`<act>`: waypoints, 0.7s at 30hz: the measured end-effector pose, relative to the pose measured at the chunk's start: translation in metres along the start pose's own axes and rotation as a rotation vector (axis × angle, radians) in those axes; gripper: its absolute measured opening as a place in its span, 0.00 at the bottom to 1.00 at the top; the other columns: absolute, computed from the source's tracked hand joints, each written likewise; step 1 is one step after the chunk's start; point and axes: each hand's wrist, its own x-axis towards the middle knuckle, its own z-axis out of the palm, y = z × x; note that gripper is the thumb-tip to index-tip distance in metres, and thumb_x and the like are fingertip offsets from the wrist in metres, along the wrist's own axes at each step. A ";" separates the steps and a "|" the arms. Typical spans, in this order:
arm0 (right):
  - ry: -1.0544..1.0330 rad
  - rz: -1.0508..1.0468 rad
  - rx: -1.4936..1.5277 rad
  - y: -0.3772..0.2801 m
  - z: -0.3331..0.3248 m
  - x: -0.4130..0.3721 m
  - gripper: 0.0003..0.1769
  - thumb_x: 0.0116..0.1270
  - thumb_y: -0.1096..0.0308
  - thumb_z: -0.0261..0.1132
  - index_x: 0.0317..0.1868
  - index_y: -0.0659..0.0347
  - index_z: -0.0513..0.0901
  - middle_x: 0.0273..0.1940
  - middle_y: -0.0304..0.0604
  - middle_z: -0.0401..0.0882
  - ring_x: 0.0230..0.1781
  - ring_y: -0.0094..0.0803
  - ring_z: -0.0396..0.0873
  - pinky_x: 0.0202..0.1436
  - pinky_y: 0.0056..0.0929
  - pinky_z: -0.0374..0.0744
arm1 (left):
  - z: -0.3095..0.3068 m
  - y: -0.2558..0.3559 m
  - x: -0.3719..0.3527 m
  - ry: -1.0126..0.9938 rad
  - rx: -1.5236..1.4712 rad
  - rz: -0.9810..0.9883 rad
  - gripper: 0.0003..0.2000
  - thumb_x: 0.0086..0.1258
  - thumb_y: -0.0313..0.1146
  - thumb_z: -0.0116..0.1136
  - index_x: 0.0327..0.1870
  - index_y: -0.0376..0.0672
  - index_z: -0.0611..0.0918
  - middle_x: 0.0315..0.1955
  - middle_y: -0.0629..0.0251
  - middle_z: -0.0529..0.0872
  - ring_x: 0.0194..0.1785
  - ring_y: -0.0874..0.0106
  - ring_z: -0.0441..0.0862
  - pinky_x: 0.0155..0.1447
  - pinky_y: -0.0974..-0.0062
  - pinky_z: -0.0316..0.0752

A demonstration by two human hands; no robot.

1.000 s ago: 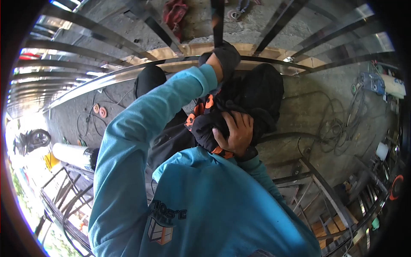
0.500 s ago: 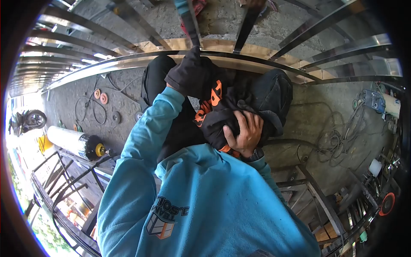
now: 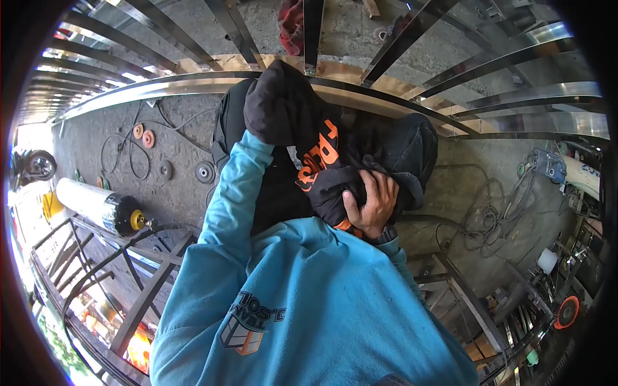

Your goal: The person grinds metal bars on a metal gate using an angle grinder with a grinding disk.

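Black cloth [image 3: 299, 112] lies bunched across the person's lap. Far to its left, a gas cylinder [image 3: 96, 202] rests slanted, smooth and white with a dark end and a yellow collar; below it stands a dark frame [image 3: 145, 299] of straight bars, edging the space on that side. Between cylinder and cloth spreads a stretch of gritty grey floor [image 3: 187, 148], partly taken up by thin looped cables, two flat orange discs [image 3: 149, 138] and round grey discs [image 3: 205, 172].

The fleecy blue left sleeve [image 3: 235, 186] runs up to the cloth's left end, where soft folds cover the left hand; I cannot tell how that grip stands. Beyond the cloth's far edge, a railing [image 3: 312, 32] of glossy, square-edged metal bars fans out, bounding the reach forward; whether cloth and rail touch cannot be told. Orange lettering crosses the cloth's wrinkled middle.

At the cloth's right end, the bare right hand [image 3: 373, 202] is clamped on a thick bunch, thumb apart from the fingers. Just right of the cloth rises a knee [image 3: 415, 148] in dark fabric. Farther right come more floor, tangled cables [image 3: 492, 225] and a boxy blue machine [image 3: 550, 166].
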 end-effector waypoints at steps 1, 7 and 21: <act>-0.003 0.002 -0.003 0.000 0.000 0.000 0.32 0.68 0.41 0.63 0.55 0.65 0.85 0.51 0.53 0.84 0.49 0.51 0.79 0.58 0.48 0.72 | 0.002 0.005 -0.001 -0.038 0.105 0.013 0.16 0.65 0.31 0.64 0.52 0.37 0.83 0.35 0.58 0.87 0.43 0.58 0.87 0.51 0.65 0.81; 0.039 0.005 -0.009 0.002 0.003 0.000 0.32 0.67 0.40 0.63 0.53 0.62 0.86 0.47 0.50 0.84 0.46 0.49 0.79 0.56 0.47 0.73 | 0.011 0.025 -0.008 -0.282 0.743 0.084 0.16 0.71 0.35 0.57 0.55 0.35 0.81 0.40 0.56 0.86 0.47 0.59 0.86 0.52 0.63 0.81; 0.016 -0.005 -0.013 0.000 0.001 0.000 0.31 0.67 0.42 0.63 0.54 0.62 0.85 0.48 0.51 0.84 0.47 0.50 0.79 0.57 0.47 0.73 | 0.065 -0.004 -0.008 -0.519 0.925 -0.435 0.20 0.79 0.38 0.45 0.61 0.31 0.77 0.49 0.47 0.82 0.53 0.56 0.84 0.50 0.57 0.81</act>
